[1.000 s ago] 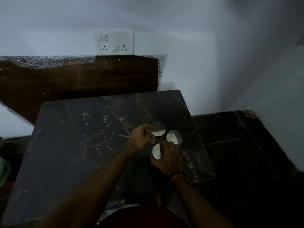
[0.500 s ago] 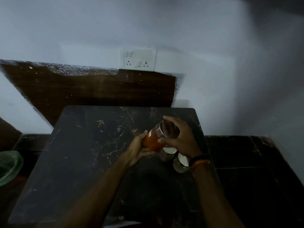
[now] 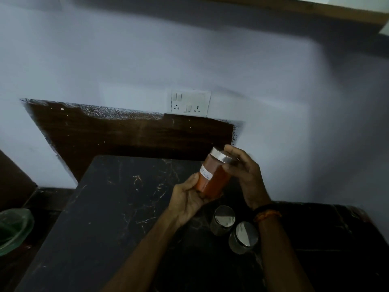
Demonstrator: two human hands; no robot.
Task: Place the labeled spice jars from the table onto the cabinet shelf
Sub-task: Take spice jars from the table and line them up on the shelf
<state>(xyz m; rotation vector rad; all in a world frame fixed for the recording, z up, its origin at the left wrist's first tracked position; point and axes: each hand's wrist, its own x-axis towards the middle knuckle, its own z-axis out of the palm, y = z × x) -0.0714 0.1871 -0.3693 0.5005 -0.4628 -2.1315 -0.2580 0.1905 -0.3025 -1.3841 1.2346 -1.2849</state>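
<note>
Just right of the frame's centre we hold an orange-filled spice jar (image 3: 213, 175) in the air above the dark marble table (image 3: 117, 207), tilted so its silver lid (image 3: 222, 155) points toward the upper right. Our left hand (image 3: 189, 200) cups the jar from below, fingers wrapped under its base and thumb along its lower left side, just beneath the white handwritten label (image 3: 205, 173), whose writing is too blurred for us to read. Our right hand (image 3: 245, 172) closes on the lid end from the right, fingertips curled over the top rim. Below the hands, toward the lower right, two more jars with shiny lids (image 3: 223, 218) (image 3: 244, 236) stand upright on the table, touching or nearly so. A switch and socket plate (image 3: 189, 103) sits on the wall above centre.
</note>
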